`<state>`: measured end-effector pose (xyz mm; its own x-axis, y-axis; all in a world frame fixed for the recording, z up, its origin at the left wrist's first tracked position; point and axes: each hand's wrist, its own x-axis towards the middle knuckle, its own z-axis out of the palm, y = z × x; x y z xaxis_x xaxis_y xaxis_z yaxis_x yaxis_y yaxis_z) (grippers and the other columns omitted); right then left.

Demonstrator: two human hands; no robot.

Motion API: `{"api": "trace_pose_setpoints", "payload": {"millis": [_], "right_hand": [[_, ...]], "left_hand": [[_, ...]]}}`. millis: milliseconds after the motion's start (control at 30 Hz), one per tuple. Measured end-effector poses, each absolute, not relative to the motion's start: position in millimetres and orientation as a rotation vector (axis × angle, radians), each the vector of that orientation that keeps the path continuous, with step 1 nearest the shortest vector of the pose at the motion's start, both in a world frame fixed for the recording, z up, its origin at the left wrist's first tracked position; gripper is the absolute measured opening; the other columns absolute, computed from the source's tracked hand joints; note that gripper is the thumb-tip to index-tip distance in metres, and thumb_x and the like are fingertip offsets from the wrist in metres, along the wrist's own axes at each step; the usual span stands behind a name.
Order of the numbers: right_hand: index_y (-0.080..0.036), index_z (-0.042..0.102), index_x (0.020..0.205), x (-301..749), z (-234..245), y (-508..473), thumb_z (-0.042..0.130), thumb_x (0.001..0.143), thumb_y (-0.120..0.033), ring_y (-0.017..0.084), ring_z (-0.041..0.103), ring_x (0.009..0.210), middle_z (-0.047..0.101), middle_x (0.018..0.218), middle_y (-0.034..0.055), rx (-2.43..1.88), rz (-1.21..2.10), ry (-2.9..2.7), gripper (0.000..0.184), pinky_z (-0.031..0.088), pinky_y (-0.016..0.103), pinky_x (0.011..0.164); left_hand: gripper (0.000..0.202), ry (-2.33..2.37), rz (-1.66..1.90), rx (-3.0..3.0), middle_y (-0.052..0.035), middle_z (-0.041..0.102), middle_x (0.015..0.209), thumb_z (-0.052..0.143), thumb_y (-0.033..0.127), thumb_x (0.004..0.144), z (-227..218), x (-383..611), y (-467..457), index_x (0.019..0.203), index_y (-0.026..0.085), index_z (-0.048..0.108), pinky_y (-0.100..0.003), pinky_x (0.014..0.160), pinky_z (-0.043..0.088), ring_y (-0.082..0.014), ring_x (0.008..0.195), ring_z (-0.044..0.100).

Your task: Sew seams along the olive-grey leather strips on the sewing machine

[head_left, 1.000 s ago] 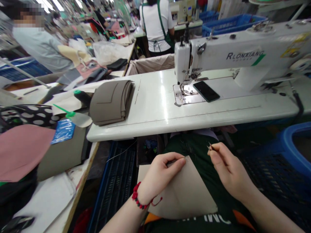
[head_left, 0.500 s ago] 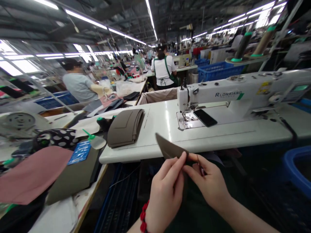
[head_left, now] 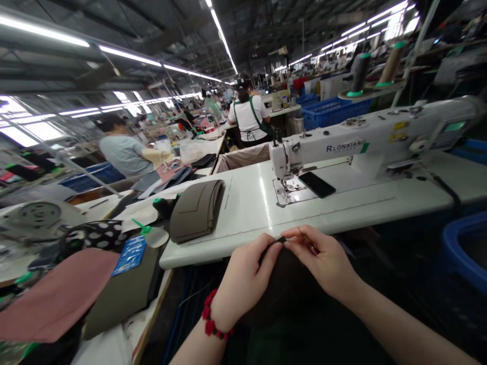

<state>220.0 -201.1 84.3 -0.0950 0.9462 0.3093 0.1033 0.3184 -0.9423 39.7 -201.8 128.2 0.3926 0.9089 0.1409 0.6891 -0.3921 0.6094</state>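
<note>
My left hand (head_left: 245,276), with a red and black bracelet at the wrist, pinches the upper edge of a dark grey-brown fabric piece (head_left: 283,276). Beside it my right hand (head_left: 325,258) is closed on the same edge, fingertips almost touching the left ones. A thin, small tool lies mostly hidden in the right palm; its kind I cannot make out. The fabric hangs below the hands against dark clothing, its lower part hard to see. Just beyond the hands is the front edge of a white sewing table (head_left: 243,223).
A sewing machine (head_left: 323,147) stands on the table with a black phone (head_left: 316,184) by its needle. Left of it lies a stack of grey-brown pieces (head_left: 196,210). Pink fabric (head_left: 64,294) and an oil bottle (head_left: 155,236) are farther left. A blue basket (head_left: 464,253) stands right; two people work ahead.
The fabric piece has turned from pointing up over the table to hanging down below my hands. Both hands shifted slightly, with fingertips now together on its edge. The view tilted a little.
</note>
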Motion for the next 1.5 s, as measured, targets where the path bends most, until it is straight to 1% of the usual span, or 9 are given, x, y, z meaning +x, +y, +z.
{"api": "trace_pose_setpoints", "payload": {"millis": [100,200,333,467,633,733,933,1300,1500], "right_hand": [[-0.023,0.064,0.09,223,73,-203,0.062,0.089,-0.027,0.013,0.058,0.079,0.063,0.088,-0.0004,-0.963,0.842,-1.472,0.004,0.045,0.026,0.073],[-0.023,0.057,0.09,225,65,-205,0.057,0.093,-0.028,0.006,0.05,0.057,0.062,0.101,0.0003,-0.858,1.019,-1.332,0.006,0.041,0.024,0.054],[-0.025,0.048,0.093,233,60,-207,0.048,0.097,-0.034,0.006,0.037,0.041,0.059,0.074,-0.0053,-0.721,1.414,-1.285,0.01,0.03,0.022,0.041],[-0.023,0.049,0.087,259,51,-209,0.048,0.096,-0.036,0.009,0.041,0.051,0.043,0.06,-0.0079,-0.986,1.398,-1.531,0.015,0.034,0.023,0.05],[-0.021,0.053,0.072,285,43,-217,0.057,0.091,-0.035,0.013,0.05,0.063,0.054,0.067,-0.0023,-1.536,0.894,-1.723,0.024,0.036,0.027,0.058],[-0.021,0.059,0.085,275,50,-223,0.056,0.091,-0.029,0.013,0.055,0.073,0.06,0.082,-0.0007,-1.388,0.885,-1.706,0.011,0.04,0.025,0.065],[-0.021,0.059,0.091,253,55,-227,0.052,0.093,-0.023,0.013,0.055,0.075,0.058,0.083,-0.0004,-1.306,0.823,-1.777,0.008,0.039,0.025,0.067],[-0.02,0.052,0.087,257,54,-217,0.054,0.08,-0.013,0.013,0.052,0.07,0.054,0.086,0.0003,-1.357,0.587,-2.061,0.01,0.037,0.026,0.064],[-0.022,0.05,0.08,280,59,-215,0.053,0.083,-0.016,0.014,0.051,0.07,0.054,0.079,-0.0003,-1.429,0.602,-1.852,0.006,0.038,0.026,0.063]], "left_hand": [[0.029,1.335,0.647,2.005,0.0041,0.052,0.066,0.044,0.039,0.098,116,43,-207,0.078,0.019,0.052,-0.023,0.06,0.036,-0.0124,0.063,0.049],[0.032,1.333,0.643,1.817,0.0036,0.05,0.068,0.047,0.041,0.097,98,45,-209,0.075,0.018,0.052,-0.022,0.059,0.036,-0.0116,0.064,0.044],[0.032,1.291,0.619,1.617,0.0029,0.05,0.07,0.048,0.044,0.095,77,46,-209,0.078,0.017,0.054,-0.02,0.059,0.036,-0.0112,0.065,0.043],[0.029,1.325,0.673,1.56,0.0033,0.052,0.072,0.05,0.043,0.095,69,43,-210,0.082,0.019,0.057,-0.02,0.059,0.038,-0.0107,0.065,0.044],[0.021,1.381,0.644,1.693,0.0024,0.063,0.082,0.049,0.038,0.096,67,48,-213,0.094,0.023,0.063,-0.021,0.066,0.043,-0.0139,0.075,0.055],[0.017,1.377,0.601,1.811,0.0035,0.067,0.089,0.048,0.034,0.097,68,60,-217,0.1,0.025,0.062,-0.022,0.069,0.044,-0.0146,0.079,0.059],[0.015,1.415,0.517,1.987,0.0027,0.067,0.09,0.046,0.032,0.098,68,69,-221,0.103,0.026,0.059,-0.023,0.071,0.043,-0.0155,0.08,0.062],[0.018,1.305,0.452,1.998,0.0004,0.067,0.095,0.044,0.029,0.098,66,69,-217,0.106,0.025,0.06,-0.025,0.074,0.043,-0.0178,0.083,0.062],[0.022,1.312,0.495,1.811,0.0016,0.067,0.084,0.046,0.034,0.097,73,61,-211,0.092,0.021,0.063,-0.023,0.069,0.042,-0.0158,0.075,0.059]]}}
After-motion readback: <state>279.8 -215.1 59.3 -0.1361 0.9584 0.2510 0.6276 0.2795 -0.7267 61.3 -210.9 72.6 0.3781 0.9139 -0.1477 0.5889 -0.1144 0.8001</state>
